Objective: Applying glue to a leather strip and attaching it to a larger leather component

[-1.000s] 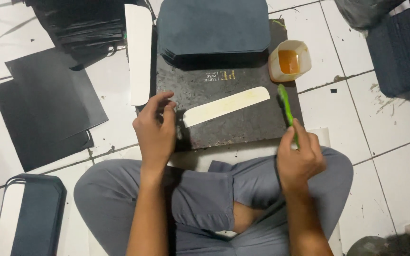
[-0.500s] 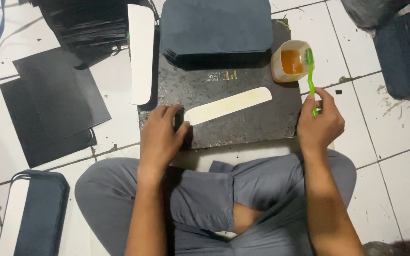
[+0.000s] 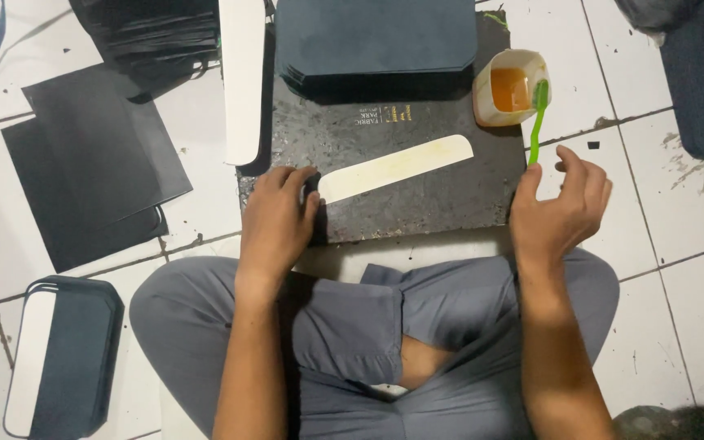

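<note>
Fingers [image 3: 584, 175] of the right hand [image 3: 560, 216] spread loose and open, just off the lower end of the bright green plastic brush [image 3: 537, 122]; its handle tip sits beside the thumb, whether touching I cannot tell; its bristle head leans into the small cream tub of orange glue [image 3: 509, 96]; the left hand [image 3: 275, 220] lies flat, fingers pressed down on the near end of the long cream card strip [image 3: 397, 167]; that strip lies slantwise on the speckled dark work board [image 3: 417, 204]; a stack of dark blue cut panels [image 3: 372, 37] sits at the board's far edge; black sheets [image 3: 91, 171] lie on the white tiled floor [image 3: 662, 204] to the left.
</note>
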